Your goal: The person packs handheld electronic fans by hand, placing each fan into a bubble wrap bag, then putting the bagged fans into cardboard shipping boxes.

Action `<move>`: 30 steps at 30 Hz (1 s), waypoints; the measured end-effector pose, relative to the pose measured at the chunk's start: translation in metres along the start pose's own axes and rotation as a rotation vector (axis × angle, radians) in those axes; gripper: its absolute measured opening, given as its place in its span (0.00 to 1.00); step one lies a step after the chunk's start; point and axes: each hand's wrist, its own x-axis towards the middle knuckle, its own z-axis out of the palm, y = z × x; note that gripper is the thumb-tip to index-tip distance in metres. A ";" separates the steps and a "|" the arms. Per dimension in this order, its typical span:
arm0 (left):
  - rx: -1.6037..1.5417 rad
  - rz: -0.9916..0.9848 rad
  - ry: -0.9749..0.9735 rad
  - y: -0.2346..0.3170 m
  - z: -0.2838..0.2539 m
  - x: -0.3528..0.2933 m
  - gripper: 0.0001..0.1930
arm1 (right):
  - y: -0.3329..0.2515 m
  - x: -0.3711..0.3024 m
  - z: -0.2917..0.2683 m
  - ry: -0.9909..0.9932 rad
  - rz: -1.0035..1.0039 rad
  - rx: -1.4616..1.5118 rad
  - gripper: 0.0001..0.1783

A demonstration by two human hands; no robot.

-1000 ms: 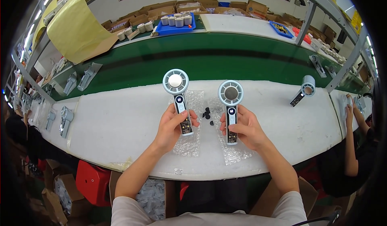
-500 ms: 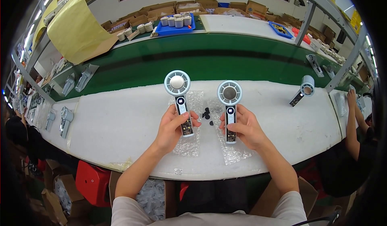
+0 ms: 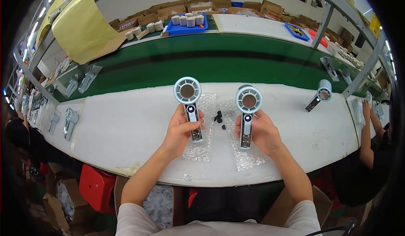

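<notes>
My left hand [image 3: 178, 130] is wrapped round the handle of a light blue handheld fan [image 3: 187, 90], its thumb across the front. Held upright beside it is a second handheld fan [image 3: 249, 99], gripped by my right hand [image 3: 265, 131] with fingertips showing at the left of the handle. Both have a round ringed head with a brownish centre, a small lit display, and a handle whose uncovered lower front shows a circuit board. Behind and under the hands lie bubble-wrap pieces [image 3: 201, 145]. Several small black parts [image 3: 218, 117] rest between the two fans.
Another open-fronted fan [image 3: 324, 93] lies on the white worktop [image 3: 126, 135] at right; a light blue fan [image 3: 70, 124] lies at left. Beyond runs a green belt [image 3: 202, 59] with bagged fans. A blue tray [image 3: 187, 28] holds white cups. A co-worker's arm [image 3: 368, 139] shows at right.
Both fans have shifted slightly right and down in view. The left fan's centre turned from white to brownish. My right thumb has left the front of its fan's handle.
</notes>
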 end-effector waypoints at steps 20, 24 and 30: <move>-0.657 0.400 -0.458 0.073 -0.003 -0.115 0.32 | -0.053 -0.125 0.034 -0.169 -0.551 0.383 0.28; -0.366 0.844 0.053 0.080 0.001 -0.130 0.34 | -0.055 -0.145 0.050 -0.282 -0.557 -0.014 0.30; 0.087 1.342 0.651 0.085 0.015 -0.145 0.37 | -0.061 -0.144 0.053 0.166 -1.315 -0.152 0.22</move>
